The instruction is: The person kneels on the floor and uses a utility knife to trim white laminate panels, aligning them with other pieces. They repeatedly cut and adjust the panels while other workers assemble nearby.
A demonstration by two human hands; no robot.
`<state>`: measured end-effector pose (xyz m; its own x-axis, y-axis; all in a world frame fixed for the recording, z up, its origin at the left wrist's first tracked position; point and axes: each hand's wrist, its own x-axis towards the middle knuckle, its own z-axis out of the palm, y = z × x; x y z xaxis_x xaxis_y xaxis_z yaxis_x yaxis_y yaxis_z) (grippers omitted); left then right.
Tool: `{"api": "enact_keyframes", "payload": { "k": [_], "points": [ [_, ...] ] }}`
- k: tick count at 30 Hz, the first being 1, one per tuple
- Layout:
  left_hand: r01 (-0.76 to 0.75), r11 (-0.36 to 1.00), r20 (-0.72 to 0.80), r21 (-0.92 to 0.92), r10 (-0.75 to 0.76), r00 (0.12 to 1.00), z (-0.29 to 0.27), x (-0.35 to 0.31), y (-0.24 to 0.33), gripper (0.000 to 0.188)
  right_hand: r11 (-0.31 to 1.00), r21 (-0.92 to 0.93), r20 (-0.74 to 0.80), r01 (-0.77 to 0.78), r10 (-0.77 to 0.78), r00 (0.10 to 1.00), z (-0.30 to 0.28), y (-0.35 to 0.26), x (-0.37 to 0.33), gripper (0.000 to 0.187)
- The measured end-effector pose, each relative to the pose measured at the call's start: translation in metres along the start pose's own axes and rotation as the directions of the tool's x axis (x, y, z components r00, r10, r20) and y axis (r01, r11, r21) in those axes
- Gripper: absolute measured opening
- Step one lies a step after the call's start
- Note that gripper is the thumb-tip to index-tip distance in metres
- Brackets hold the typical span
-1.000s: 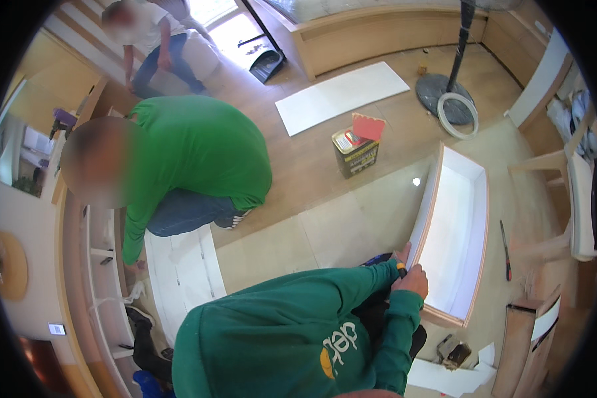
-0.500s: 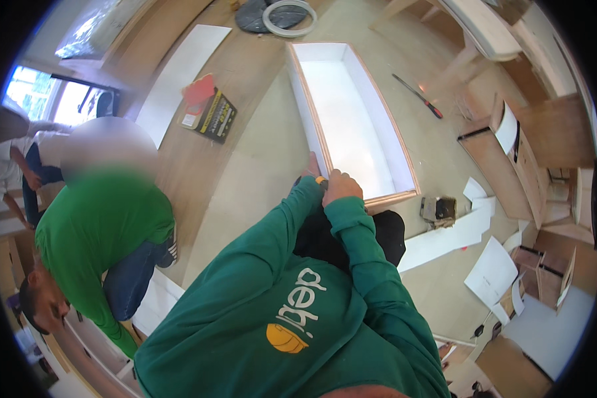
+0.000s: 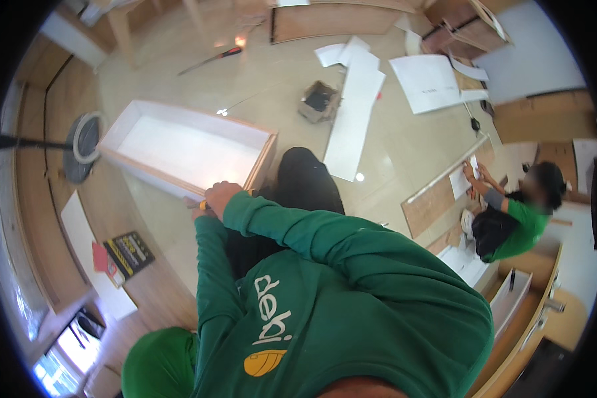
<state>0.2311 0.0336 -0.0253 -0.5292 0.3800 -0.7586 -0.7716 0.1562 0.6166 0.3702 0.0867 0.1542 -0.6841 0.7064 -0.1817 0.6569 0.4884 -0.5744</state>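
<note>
A long open wooden box (image 3: pixel 192 146) with a white lining lies in front of me on the left. Its near end is close to my dark-clad knees. My right hand (image 3: pixel 223 193) is closed in a fist at the box's near left corner, around a small tool with a yellow and black handle (image 3: pixel 204 205); the kind of tool is hidden by the fingers. Just left of it, my left hand (image 3: pixel 196 207) is against the outer side of the same corner. Most of its fingers are hidden.
A screwdriver (image 3: pixel 210 60) lies beyond the box. To its right are a small open carton (image 3: pixel 318 101) and white sheet strips (image 3: pixel 355 116). A black-yellow box (image 3: pixel 129 255) sits at left. One person in green (image 3: pixel 158 363) is close at lower left; another (image 3: pixel 521 225) works at right.
My view has swung to the right, so the wooden box now appears farther left and turned. Both hands stay together at its near corner. A second person has come into view at right.
</note>
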Motion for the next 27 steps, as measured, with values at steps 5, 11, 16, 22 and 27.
{"api": "enact_keyframes", "payload": {
  "k": [5,11,16,22,27],
  "points": [
    [0.04,0.981,-0.06,0.189,-0.03,0.998,0.026,-0.013,0.01,0.082,0.995,0.074,-0.136,-0.072,0.081,0.987,0.005,0.041,-0.01,0.017],
    [-0.041,0.872,-0.044,0.487,0.071,0.997,0.061,-0.03,0.035,0.063,0.945,0.288,-0.166,-0.154,0.207,0.964,-0.017,0.094,0.002,0.026],
    [-0.182,0.832,0.031,0.525,0.194,0.98,0.116,-0.043,0.032,0.047,0.904,0.386,-0.259,-0.185,0.298,0.919,-0.043,0.153,0.017,0.031],
    [-0.146,0.79,0.023,0.595,0.165,0.986,0.166,-0.066,0.022,0.044,0.844,0.434,-0.047,-0.316,0.371,0.927,-0.052,0.2,0.021,0.049],
    [-0.228,0.697,0.112,0.68,0.208,0.972,0.16,-0.062,0.008,0.055,0.831,0.468,-0.095,-0.3,0.385,0.918,-0.05,0.207,0.019,0.048]
  ]
}}
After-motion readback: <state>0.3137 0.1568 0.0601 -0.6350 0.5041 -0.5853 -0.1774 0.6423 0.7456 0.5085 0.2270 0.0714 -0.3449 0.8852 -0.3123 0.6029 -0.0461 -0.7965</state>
